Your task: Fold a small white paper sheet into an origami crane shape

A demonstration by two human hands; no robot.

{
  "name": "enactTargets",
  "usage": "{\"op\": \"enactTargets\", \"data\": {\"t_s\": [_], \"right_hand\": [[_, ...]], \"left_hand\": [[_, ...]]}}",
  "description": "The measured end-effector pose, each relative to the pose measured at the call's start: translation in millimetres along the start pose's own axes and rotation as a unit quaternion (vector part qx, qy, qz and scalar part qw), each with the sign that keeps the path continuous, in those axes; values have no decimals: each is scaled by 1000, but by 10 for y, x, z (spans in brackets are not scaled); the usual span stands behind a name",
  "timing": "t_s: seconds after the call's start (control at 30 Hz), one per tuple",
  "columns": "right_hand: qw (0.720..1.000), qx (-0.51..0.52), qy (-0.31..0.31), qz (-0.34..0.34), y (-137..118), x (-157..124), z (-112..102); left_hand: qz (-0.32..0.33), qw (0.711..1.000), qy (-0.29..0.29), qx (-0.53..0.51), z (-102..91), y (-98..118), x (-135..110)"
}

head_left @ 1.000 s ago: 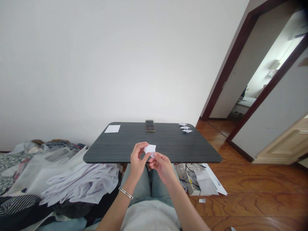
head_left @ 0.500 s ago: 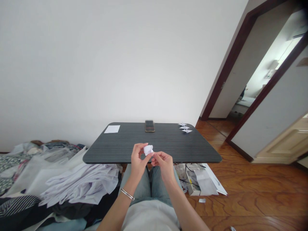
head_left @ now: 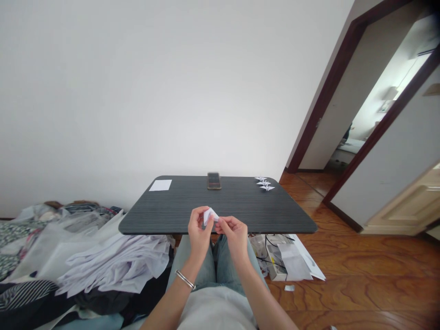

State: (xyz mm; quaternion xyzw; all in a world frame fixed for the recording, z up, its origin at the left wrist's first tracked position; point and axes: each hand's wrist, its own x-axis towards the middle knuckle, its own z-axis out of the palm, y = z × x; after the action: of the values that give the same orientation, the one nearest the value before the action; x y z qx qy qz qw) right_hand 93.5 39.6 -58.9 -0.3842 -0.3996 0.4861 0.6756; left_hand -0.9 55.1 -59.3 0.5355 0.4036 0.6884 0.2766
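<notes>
A small folded piece of white paper (head_left: 210,214) is held between my two hands, just above the near edge of the dark table (head_left: 185,204). My left hand (head_left: 199,231) pinches it from the left, with the thumb pressed on its front. On the right, my right hand (head_left: 234,231) grips its right corner between thumb and forefinger. The paper has a pointed top and a slanting right side; its finer folds are too small to make out. Several folded paper cranes (head_left: 264,183) stand in a row at the table's back right.
A flat white paper sheet (head_left: 160,185) lies at the back left of the table. A phone (head_left: 213,180) stands at the back middle near the wall. Clothes (head_left: 117,261) are heaped to the left. Below the table's right side are a box (head_left: 277,270), cables and papers.
The paper has gone from a squarish, open-looking shape to a pointed, triangular one. My left thumb has moved up onto its front. My right hand has hardly moved.
</notes>
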Motion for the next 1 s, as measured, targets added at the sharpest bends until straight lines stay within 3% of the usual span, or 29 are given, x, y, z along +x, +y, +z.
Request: {"op": "enactTargets", "data": {"t_s": [0.33, 0.8, 1.0], "right_hand": [[995, -81, 8, -59, 28, -5, 5], [990, -120, 17, -71, 77, -8, -53], [986, -135, 23, -96, 75, -34, -51]], "left_hand": [[40, 998, -21, 41, 2, -4, -24], [18, 999, -47, 16, -37, 44, -20], [-42, 996, -73, 5, -79, 95, -24]]}}
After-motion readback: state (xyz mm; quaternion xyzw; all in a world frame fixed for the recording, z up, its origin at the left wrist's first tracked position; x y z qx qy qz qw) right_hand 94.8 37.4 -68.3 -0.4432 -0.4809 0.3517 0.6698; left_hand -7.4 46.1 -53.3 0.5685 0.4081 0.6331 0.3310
